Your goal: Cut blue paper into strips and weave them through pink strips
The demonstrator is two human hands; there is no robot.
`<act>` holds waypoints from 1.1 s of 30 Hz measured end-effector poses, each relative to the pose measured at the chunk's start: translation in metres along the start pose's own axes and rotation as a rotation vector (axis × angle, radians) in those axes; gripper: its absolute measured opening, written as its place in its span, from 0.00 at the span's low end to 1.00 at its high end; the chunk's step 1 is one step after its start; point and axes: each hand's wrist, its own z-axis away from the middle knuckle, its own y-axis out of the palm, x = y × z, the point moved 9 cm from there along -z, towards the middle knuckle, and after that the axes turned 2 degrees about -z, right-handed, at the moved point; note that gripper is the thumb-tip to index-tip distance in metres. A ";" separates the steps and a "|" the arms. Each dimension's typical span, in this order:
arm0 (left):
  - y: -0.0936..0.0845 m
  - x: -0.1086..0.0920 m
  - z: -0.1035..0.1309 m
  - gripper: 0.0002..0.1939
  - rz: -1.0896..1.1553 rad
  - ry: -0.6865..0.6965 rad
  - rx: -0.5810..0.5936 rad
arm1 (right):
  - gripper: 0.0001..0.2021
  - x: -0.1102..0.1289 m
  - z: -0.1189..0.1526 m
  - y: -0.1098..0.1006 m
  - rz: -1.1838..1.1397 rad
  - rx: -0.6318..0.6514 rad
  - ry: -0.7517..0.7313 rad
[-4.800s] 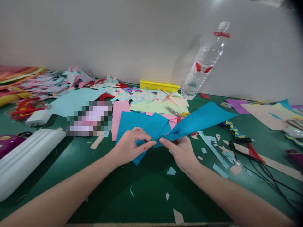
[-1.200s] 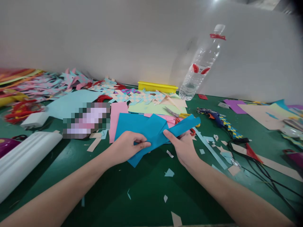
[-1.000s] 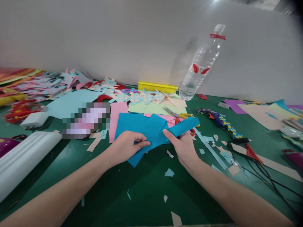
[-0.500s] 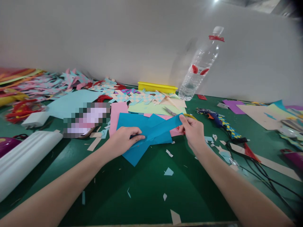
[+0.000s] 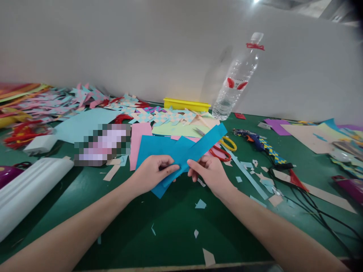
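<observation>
- Plastic casing, white and long (image 5: 34,189), lies slanted on the left of the green worktop (image 5: 176,234).
- To its right is a phone (image 5: 104,145), its screen blurred out, and then a pink sheet (image 5: 138,141) that reaches behind the blue sheets (image 5: 154,145).
- The left hand (image 5: 151,172) comes in over those blue sheets, with thumb and forefinger pinching the blue strip (image 5: 208,141) near its lower end.
- The blue strip is between the hands, above the blue sheets, its free end slanting up to the right and away from the person. Whether it touches the sheets beneath cannot be told.
- The step in hand looks like pressing a lengthwise fold flat. The next move seems to call for a steady left pinch, the edges kept level, and the right thumb run firmly along the crease.
- The right hand (image 5: 208,172) has its thumb tip at the strip's near edge and its other fingers curled below; whether it grips cannot be told.
- Just behind the right hand are yellow and red scissor handles (image 5: 235,144).
- Farther right, a woven blue-and-yellow piece (image 5: 272,151) lies near black cables (image 5: 314,206), well apart from both hands.
</observation>
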 end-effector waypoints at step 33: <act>0.021 0.018 0.004 0.18 0.273 -0.201 0.268 | 0.21 0.017 -0.024 -0.074 -0.062 -0.282 -0.112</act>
